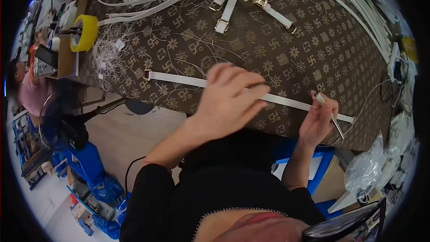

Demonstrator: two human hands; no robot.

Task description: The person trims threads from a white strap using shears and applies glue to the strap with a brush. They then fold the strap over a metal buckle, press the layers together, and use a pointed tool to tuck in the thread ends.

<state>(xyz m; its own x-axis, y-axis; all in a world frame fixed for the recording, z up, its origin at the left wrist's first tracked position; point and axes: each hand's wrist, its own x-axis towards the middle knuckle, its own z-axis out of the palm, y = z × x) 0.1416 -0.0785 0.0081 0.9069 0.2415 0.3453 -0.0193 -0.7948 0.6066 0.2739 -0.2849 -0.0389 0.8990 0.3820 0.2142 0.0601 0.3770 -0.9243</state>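
Observation:
A narrow white strap (pixel 174 79) lies across the patterned brown cloth, with a metal buckle at its left end. My left hand (pixel 230 96) is over the middle of this strap, slightly blurred, its fingers stretched out and covering part of it. Near the strap's right end, my right hand (pixel 317 123) is closed around a slim pen-like tool (pixel 337 127). That tool has a pale upper part with a dark tip and a silver lower shaft pointing down to the right.
Several white straps with gold buckles (pixel 261 2) lie at the back, more (pixel 358 15) at the far right. Thread scraps (pixel 109 56) pile up left, beside a yellow tape roll (pixel 85 33). A fan (pixel 58 121) stands lower left; clear plastic (pixel 367 163) lies right.

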